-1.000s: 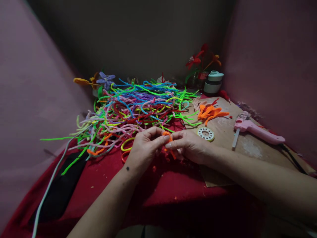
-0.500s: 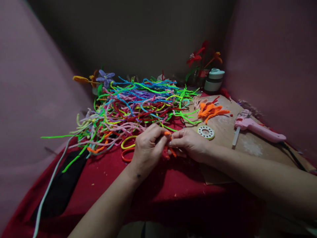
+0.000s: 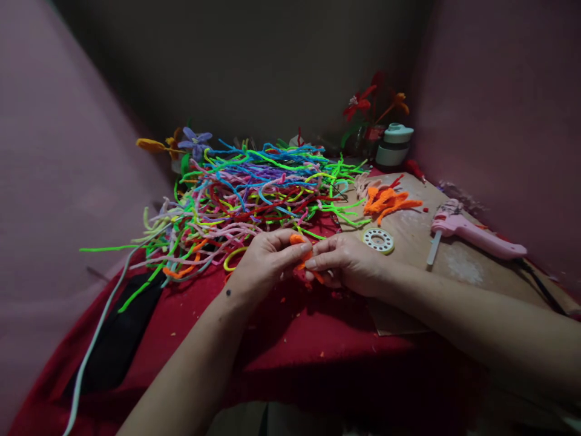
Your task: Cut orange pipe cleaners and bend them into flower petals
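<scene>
Pinching a fuzzy orange pipe cleaner (image 3: pixel 297 240) with left hand (image 3: pixel 265 259) and right hand (image 3: pixel 348 261), in between the two.

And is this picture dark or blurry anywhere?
Head view: dim all over, the backdrop very dark; head view: a shadow darkens the red cloth below the left hand and right hand; head view: the red flower at the back looks soft, the orange piece stands out.

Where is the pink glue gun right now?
In the head view, the glue gun lies on the brown board at the right side, right of the white disc and orange strips.
</scene>
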`<action>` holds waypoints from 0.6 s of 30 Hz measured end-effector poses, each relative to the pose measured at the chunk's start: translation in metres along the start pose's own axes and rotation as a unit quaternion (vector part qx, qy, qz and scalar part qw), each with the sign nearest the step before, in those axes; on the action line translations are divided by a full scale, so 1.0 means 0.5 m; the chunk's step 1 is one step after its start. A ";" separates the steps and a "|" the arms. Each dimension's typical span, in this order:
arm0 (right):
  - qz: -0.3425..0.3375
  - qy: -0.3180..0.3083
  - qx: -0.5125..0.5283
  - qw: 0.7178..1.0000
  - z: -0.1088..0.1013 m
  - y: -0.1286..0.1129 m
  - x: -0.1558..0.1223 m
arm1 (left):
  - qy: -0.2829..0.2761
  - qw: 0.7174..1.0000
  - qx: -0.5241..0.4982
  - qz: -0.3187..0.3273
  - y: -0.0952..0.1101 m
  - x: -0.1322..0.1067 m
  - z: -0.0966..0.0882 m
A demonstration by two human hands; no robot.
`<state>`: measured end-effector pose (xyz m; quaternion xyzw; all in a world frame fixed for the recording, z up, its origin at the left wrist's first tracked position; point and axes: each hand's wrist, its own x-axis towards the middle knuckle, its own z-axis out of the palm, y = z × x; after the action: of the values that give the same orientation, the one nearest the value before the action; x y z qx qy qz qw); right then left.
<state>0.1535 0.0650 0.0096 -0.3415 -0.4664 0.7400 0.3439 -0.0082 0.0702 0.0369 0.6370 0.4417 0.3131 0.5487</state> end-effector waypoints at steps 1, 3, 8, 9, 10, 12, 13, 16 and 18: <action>0.000 0.000 0.003 1.000 0.000 0.000 0.000 | 0.003 1.000 0.006 0.000 0.002 0.000 0.001; 0.001 0.003 0.006 1.000 0.000 0.002 0.001 | 0.010 1.000 0.023 0.003 0.006 0.000 0.005; 0.009 0.019 -0.019 1.000 -0.001 0.005 0.004 | 0.022 0.998 0.061 0.020 0.005 0.002 0.010; 0.003 0.026 -0.027 0.999 -0.002 0.006 0.004 | 0.024 0.998 0.056 0.018 0.004 0.003 0.009; -0.007 0.035 -0.033 0.999 -0.004 0.006 0.005 | 0.027 0.999 0.044 0.014 0.002 0.003 0.008; -0.038 0.057 -0.036 0.997 -0.006 0.007 0.006 | 0.035 0.999 0.006 0.001 -0.002 0.004 0.005; -0.057 0.070 -0.033 0.995 -0.008 0.007 0.007 | 0.041 0.999 -0.011 -0.005 -0.004 0.005 0.004; -0.096 0.098 -0.008 0.991 -0.011 0.010 0.011 | 0.057 0.998 -0.032 -0.023 -0.010 0.006 0.002; -0.106 0.105 0.010 0.989 -0.013 0.013 0.013 | 0.058 0.998 -0.021 -0.026 -0.011 0.007 0.003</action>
<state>0.1543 0.0711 0.0000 -0.3625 -0.4537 0.6643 0.4706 -0.0067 0.0729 0.0307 0.5949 0.4822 0.3444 0.5432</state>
